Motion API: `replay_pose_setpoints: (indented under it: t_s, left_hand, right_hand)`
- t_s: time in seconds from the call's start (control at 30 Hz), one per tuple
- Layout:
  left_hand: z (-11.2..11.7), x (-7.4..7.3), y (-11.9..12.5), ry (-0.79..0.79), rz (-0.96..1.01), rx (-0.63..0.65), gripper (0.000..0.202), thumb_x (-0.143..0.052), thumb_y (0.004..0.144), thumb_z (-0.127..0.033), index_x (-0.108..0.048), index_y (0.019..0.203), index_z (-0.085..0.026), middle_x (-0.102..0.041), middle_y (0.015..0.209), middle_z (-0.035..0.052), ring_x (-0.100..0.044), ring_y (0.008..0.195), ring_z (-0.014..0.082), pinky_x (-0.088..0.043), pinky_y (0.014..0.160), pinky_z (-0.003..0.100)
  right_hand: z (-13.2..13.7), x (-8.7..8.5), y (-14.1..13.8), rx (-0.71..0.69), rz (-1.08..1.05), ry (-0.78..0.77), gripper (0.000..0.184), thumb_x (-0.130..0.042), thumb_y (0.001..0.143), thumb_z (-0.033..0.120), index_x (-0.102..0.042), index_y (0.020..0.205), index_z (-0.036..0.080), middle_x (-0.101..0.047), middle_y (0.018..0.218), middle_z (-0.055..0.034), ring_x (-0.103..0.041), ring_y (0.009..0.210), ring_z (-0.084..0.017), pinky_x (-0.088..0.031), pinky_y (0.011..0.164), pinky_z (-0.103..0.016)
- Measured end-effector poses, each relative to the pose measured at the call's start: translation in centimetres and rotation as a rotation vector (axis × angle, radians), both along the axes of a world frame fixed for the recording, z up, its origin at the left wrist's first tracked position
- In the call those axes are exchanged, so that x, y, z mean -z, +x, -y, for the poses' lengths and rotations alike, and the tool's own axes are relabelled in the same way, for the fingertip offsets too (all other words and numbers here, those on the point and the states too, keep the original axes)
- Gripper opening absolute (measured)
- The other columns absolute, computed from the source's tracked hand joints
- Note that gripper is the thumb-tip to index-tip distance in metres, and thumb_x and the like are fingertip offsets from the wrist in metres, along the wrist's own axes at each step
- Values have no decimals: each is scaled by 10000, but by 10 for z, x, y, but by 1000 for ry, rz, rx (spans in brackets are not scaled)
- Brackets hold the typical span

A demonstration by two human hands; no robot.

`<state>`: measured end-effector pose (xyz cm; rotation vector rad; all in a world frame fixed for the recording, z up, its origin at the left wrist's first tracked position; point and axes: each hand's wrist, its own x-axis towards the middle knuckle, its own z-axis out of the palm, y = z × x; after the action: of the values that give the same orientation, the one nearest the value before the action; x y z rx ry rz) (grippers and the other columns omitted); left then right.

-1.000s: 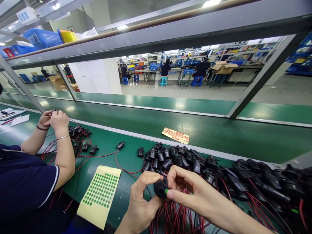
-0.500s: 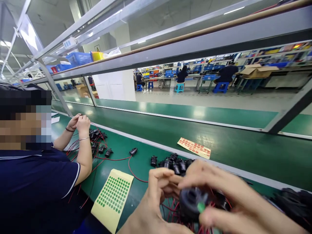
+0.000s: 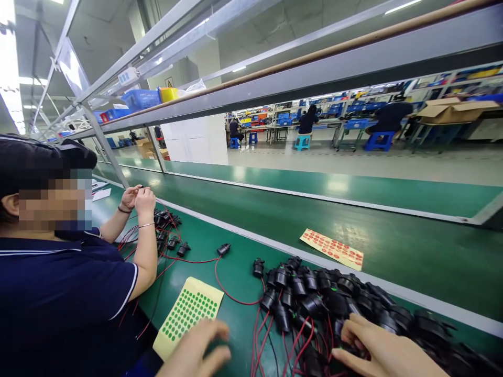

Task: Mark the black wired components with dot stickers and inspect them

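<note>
My left hand (image 3: 200,343) is over the lower right of a pale yellow sheet with rows of round green stickers (image 3: 192,302). Its thumb and fingers are apart, slightly blurred, with nothing seen between them. At the near side of a heap of black cylindrical wired parts (image 3: 297,286), my right hand (image 3: 387,348) curls its thumb and fingers around one black part (image 3: 356,345), mostly hidden by the fingers. Red and dark wires (image 3: 301,340) trail from the heap toward me. A few parts carry small green dots.
A co-worker (image 3: 66,262) sits at my left, both hands raised over another cluster of black parts (image 3: 167,220). A sheet of red stickers (image 3: 332,248) lies beyond the white strip (image 3: 236,230). A single black part (image 3: 223,249) lies between the clusters. A shelf beam (image 3: 275,76) crosses above.
My hands have separated. The black part held between them, with a green sticker at my right thumb, is out of them; my left moved left to the sticker sheet, my right down to the heap.
</note>
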<state>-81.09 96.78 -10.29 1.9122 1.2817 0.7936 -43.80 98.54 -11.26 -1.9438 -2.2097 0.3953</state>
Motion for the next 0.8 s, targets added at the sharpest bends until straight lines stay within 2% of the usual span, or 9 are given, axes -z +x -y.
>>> replay_pose_setpoints:
  t_s: [0.1,0.23,0.33,0.43,0.53,0.6,0.7,0.77,0.8]
  left_hand:
    - [-60,15,-12,64,-90,-204,241,-533,981,-369,-646,1108,-198,-693,1107,84,-635,1050,249,-497,966,486]
    - [-138,31,-2,128,-145,-349,207,-498,974,-284,-651,1088,-205,-681,1156,112,-575,1169,288,-423,1055,505]
    - [-180,40,11,92,-149,-380,203,-605,949,-326,-659,1066,-168,-670,1175,86,-591,1169,267,-439,1051,523]
    - [-203,42,19,-7,-96,-329,218,-683,911,-342,-670,1024,-157,-685,1126,67,-644,1058,230,-525,955,477]
    - [-207,33,22,-94,63,-260,232,-636,942,-362,-676,964,-134,-688,1008,29,-672,942,210,-568,852,400]
    - [-199,17,22,-132,229,-220,253,-617,950,-384,-652,948,-134,-680,944,22,-678,864,186,-579,790,367]
    - [-168,-25,12,-143,505,-165,310,-641,912,-462,-559,996,-175,-673,972,46,-675,814,154,-585,768,349]
    - [-131,-59,-2,-121,647,-137,377,-685,860,-505,-520,1029,-211,-651,1025,46,-663,802,142,-585,733,312]
    - [-108,-76,-11,-110,694,-132,389,-704,843,-502,-524,1050,-226,-635,1011,34,-646,759,128,-577,665,274]
  right_hand:
    - [-4,13,7,-58,134,77,234,-582,837,386,-654,677,231,-711,805,-69,-720,550,-255,-523,493,-342]
    - [-12,10,9,-149,130,219,233,-533,925,390,-643,785,240,-707,807,-42,-739,577,-242,-512,454,-306]
    - [-12,4,4,-210,75,262,198,-510,972,389,-635,891,258,-721,811,-13,-761,650,-225,-523,490,-284]
    - [-10,0,-2,-239,52,229,189,-500,986,386,-625,902,272,-733,802,1,-758,653,-216,-520,509,-281]
    - [-13,-6,-13,-255,38,188,197,-502,988,370,-609,851,277,-739,754,12,-749,626,-210,-496,496,-271]
    - [-20,-11,-29,-266,21,175,170,-527,971,324,-601,827,273,-739,725,18,-745,615,-210,-481,497,-269]
    - [-34,-20,-63,-346,-28,150,124,-549,946,241,-606,837,259,-738,725,25,-736,621,-205,-475,534,-276]
    - [-45,-24,-89,-430,-66,131,122,-557,936,200,-607,834,245,-743,756,18,-733,651,-206,-471,562,-284]
    - [-51,-24,-103,-466,-84,126,123,-564,926,181,-607,827,240,-745,770,13,-732,668,-206,-470,574,-284]
